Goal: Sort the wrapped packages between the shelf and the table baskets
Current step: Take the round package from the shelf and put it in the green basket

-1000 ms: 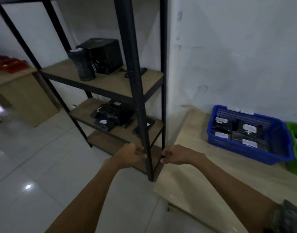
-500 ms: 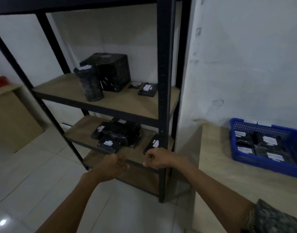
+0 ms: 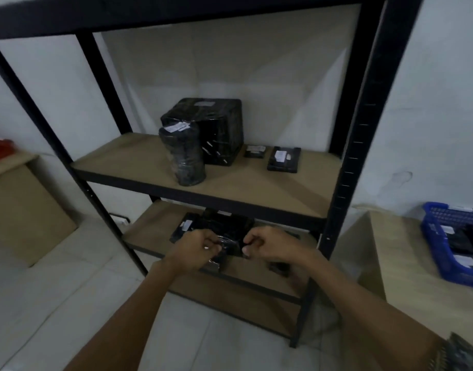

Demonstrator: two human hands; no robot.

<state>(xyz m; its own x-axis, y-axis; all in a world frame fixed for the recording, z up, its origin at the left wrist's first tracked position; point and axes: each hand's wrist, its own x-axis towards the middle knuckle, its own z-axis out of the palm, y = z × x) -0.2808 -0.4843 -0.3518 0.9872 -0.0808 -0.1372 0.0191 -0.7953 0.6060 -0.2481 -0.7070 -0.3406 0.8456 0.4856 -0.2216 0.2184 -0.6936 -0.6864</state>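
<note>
A black metal shelf [image 3: 347, 167] with wooden boards stands before me. On its middle board are a large black-wrapped box [image 3: 219, 129], an upright wrapped roll [image 3: 185, 159] and two small flat packages [image 3: 254, 151] [image 3: 284, 159]. The lower board holds a pile of black-wrapped packages [image 3: 224, 223]. My left hand [image 3: 195, 250] and my right hand [image 3: 268, 245] hover over that pile with fingers curled; I see nothing gripped in either. Whether they touch the wrap I cannot tell. A blue basket [image 3: 433, 236] with packages sits on the table [image 3: 406, 266] at right.
A cardboard box [image 3: 24, 210] stands on the tiled floor at left, with something red [image 3: 0, 145] on top of it. The shelf's front right post [image 3: 337, 210] stands between the lower board and the table. A white wall is behind.
The view has swung left and closer to the shelf. Both hands have moved from the front post inward to the package pile on the lower board.
</note>
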